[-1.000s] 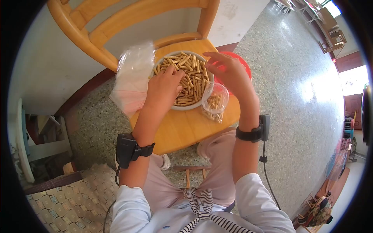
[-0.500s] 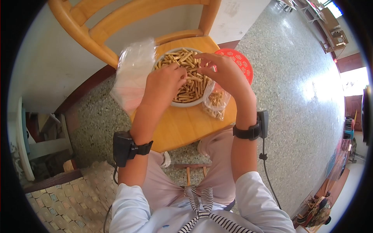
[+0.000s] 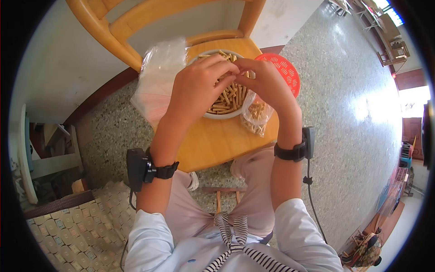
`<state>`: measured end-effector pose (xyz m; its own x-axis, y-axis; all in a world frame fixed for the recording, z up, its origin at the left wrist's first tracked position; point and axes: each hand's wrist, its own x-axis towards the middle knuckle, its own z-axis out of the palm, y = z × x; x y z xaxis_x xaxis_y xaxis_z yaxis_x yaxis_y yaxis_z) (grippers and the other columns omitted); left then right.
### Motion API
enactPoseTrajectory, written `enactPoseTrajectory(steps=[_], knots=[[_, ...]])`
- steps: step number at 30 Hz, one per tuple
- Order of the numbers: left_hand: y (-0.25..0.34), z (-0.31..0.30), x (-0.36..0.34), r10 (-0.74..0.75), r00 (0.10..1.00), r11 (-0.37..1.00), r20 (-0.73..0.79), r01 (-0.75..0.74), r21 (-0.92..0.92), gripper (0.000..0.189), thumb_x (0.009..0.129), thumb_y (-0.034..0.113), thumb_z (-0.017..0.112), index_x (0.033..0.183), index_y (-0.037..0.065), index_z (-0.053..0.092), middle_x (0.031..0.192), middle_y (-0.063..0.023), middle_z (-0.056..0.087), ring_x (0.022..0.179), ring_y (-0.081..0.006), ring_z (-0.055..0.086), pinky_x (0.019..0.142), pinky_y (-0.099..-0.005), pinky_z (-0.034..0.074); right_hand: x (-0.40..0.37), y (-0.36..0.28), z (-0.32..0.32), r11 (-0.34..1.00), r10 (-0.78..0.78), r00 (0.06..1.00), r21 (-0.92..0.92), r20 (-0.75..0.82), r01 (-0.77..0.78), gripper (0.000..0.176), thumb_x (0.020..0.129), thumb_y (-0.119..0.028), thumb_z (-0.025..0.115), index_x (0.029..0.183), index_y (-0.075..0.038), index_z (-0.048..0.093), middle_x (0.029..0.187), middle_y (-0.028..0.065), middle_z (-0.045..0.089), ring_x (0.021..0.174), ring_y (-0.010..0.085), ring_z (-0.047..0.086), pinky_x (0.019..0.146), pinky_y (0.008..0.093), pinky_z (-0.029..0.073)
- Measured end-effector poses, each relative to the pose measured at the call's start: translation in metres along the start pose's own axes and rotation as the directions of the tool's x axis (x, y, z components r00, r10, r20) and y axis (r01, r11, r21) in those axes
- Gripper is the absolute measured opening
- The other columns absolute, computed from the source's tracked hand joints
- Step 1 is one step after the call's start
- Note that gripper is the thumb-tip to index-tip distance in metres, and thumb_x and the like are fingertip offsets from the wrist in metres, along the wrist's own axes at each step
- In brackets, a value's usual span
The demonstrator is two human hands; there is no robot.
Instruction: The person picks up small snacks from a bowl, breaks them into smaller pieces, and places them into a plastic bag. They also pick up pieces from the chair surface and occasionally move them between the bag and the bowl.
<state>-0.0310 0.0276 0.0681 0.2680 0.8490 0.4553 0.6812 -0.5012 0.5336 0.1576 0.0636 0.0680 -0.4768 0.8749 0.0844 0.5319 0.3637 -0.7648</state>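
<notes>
Left hand (image 3: 199, 88) and right hand (image 3: 267, 84) meet over a round white bowl (image 3: 222, 116) of tan biscuit sticks (image 3: 229, 97), fingers bunched together, what they pinch hidden; a small clear bag (image 3: 256, 117) of sticks touches the bowl's right rim; crinkled plastic bag (image 3: 158, 77) left, red mesh basket (image 3: 284, 72) right; smooth wooden seat (image 3: 217, 143) bare near its front edge

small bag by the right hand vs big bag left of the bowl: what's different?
Contents: the small bag holds snack sticks; the large bag shows none.
Size: the large bag is far bigger than the small bag.
Place: the small bag sits right of the bowl, below the right hand; the large bag lies left of it, overhanging the chair seat.
Both are clear plastic.
</notes>
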Motion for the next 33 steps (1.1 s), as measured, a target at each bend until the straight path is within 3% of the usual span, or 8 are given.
enactPoseTrajectory(steps=[3,11,13,17,24,26,30,33], knots=[[0.003,-0.001,0.001,-0.045,0.998,0.996,-0.038,0.042,-0.083,0.009,0.087,0.017,0.073,0.095,0.013,0.071,0.09,-0.0014,0.067,0.081,-0.0225,0.067,0.068,-0.0344,0.053,0.002,-0.002,0.001,0.999,-0.044,0.998,0.028,-0.032,0.045,0.019,0.088,-0.014,0.069,0.103,-0.002,0.069,0.09,0.0157,0.072,0.085,0.0292,0.071,0.075,0.0373,0.053],[0.002,-0.007,0.003,-0.093,0.995,0.982,-0.036,0.086,-0.171,0.014,0.086,0.012,0.074,0.099,0.01,0.071,0.094,-0.0017,0.069,0.078,-0.019,0.066,0.069,-0.0309,0.052,0.002,-0.012,0.001,0.996,-0.076,0.995,0.034,-0.065,0.078,0.021,0.089,-0.013,0.069,0.107,-0.002,0.068,0.09,0.0147,0.072,0.083,0.028,0.069,0.075,0.0363,0.053],[0.003,-0.009,0.003,-0.095,0.995,0.979,-0.041,0.086,-0.183,0.016,0.084,0.007,0.075,0.1,0.007,0.071,0.094,-0.0028,0.069,0.075,-0.0159,0.065,0.069,-0.0294,0.051,0.004,-0.008,0.005,0.99,-0.12,0.986,0.059,-0.112,0.128,0.022,0.088,-0.009,0.071,0.108,-0.001,0.068,0.092,0.009,0.071,0.08,0.0182,0.064,0.074,0.0315,0.05],[0.003,-0.012,0.004,-0.174,0.981,0.971,-0.079,0.158,-0.182,0.013,0.087,0.014,0.073,0.099,0.012,0.068,0.094,-0.0001,0.07,0.077,-0.0185,0.069,0.067,-0.0312,0.053,0.007,-0.004,0.005,0.986,-0.106,0.989,0.116,-0.106,0.118,0.022,0.088,-0.012,0.071,0.108,-0.003,0.07,0.091,0.0114,0.072,0.082,0.022,0.069,0.074,0.0335,0.053],[-0.006,-0.008,0.005,-0.223,0.956,0.963,-0.19,0.186,-0.195,0.012,0.088,0.013,0.073,0.097,0.01,0.067,0.093,-0.0021,0.072,0.075,-0.0194,0.069,0.065,-0.0321,0.053,0.006,-0.01,0.0,0.978,-0.154,0.934,0.085,-0.323,0.19,0.024,0.086,-0.008,0.073,0.11,-0.007,0.072,0.094,0.0053,0.071,0.079,0.0173,0.066,0.074,0.0323,0.053],[-0.006,-0.007,0.004,-0.258,0.953,0.953,-0.157,0.225,-0.203,0.014,0.088,0.014,0.074,0.098,0.01,0.066,0.093,-0.002,0.072,0.075,-0.0199,0.07,0.065,-0.0328,0.053,0.006,-0.015,-0.001,0.972,-0.208,0.906,0.025,-0.368,0.234,0.025,0.085,-0.007,0.074,0.11,-0.008,0.073,0.093,0.0044,0.071,0.078,0.0169,0.065,0.073,0.032,0.053],[-0.003,-0.003,0.003,-0.34,0.936,0.914,-0.09,0.306,-0.266,0.018,0.088,0.017,0.075,0.1,0.009,0.064,0.092,-0.0018,0.073,0.076,-0.0209,0.071,0.065,-0.0344,0.053,0.004,-0.026,0.001,0.949,-0.24,0.88,0.092,-0.41,0.302,0.021,0.083,-0.005,0.075,0.104,-0.006,0.074,0.089,0.0046,0.07,0.076,0.0163,0.062,0.072,0.0313,0.051],[-0.002,-0.003,0.002,-0.281,0.954,0.937,-0.104,0.25,-0.244,0.019,0.089,0.019,0.073,0.102,0.01,0.062,0.093,-0.0016,0.074,0.076,-0.0213,0.072,0.064,-0.0344,0.053,0.005,-0.026,0.002,0.936,-0.271,0.88,0.105,-0.389,0.335,0.017,0.082,-0.005,0.076,0.099,-0.006,0.075,0.087,0.0047,0.069,0.076,0.0163,0.061,0.071,0.0308,0.05]])
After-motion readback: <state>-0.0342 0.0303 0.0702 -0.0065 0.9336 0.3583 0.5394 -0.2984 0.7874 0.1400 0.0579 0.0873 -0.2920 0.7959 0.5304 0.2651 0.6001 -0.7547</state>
